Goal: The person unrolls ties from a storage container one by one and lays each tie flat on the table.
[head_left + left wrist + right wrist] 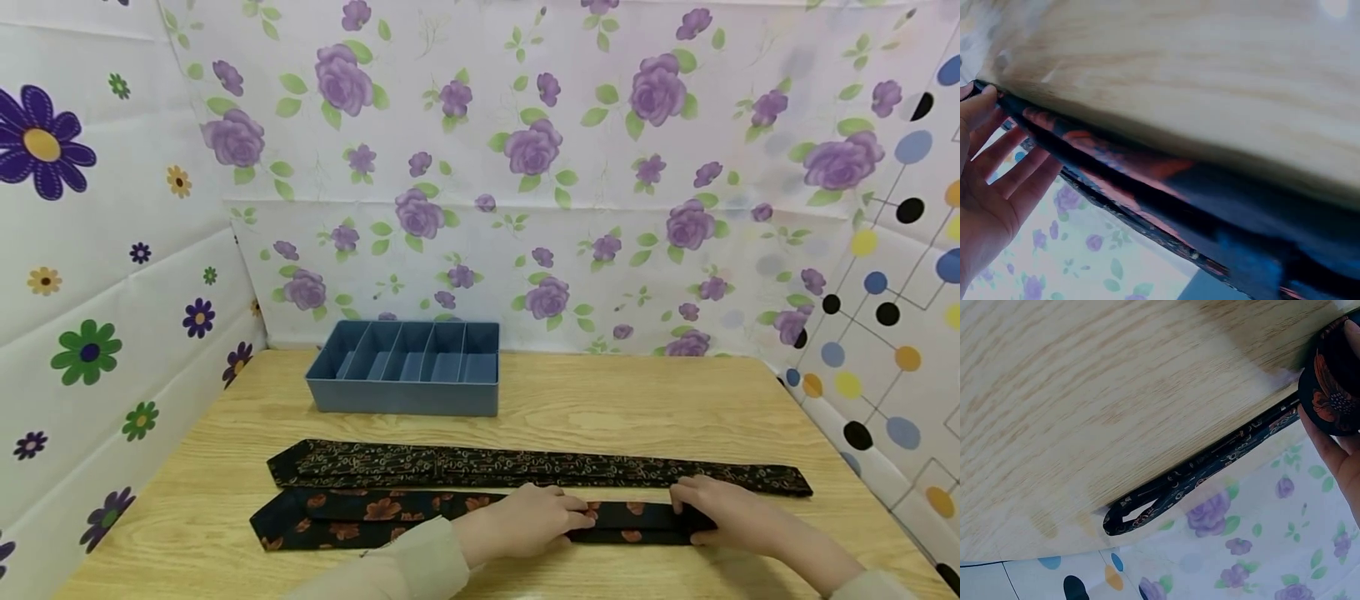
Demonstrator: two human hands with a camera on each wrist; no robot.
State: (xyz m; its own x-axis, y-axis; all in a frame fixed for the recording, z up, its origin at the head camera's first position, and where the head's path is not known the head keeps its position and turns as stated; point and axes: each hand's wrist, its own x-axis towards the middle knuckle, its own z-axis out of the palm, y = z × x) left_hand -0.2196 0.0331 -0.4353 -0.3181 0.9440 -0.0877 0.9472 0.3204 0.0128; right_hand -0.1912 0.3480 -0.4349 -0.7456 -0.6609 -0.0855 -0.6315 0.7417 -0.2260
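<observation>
A dark necktie with orange flowers (pixel 345 532) lies lengthwise across the front of the table, its pointed wide end at the left. My left hand (pixel 525 521) pinches it right of the middle, thumb at the near edge and fingers at the far edge. At the tie's right end, my right hand (pixel 738 517) holds the folded-over part between thumb and fingers; the right wrist view shows this rounded fold (pixel 1332 394) up close. Just behind lies a second black necktie with a small light pattern (pixel 480 465), doubled over, its looped end (pixel 1113 522) at the right.
A blue-grey box with several compartments (pixel 405 396) stands at the back left of the wooden table (pixel 637 400). Flower-printed sheets (pixel 480 167) hang behind and at the left; a dotted sheet (pixel 892 333) hangs at the right.
</observation>
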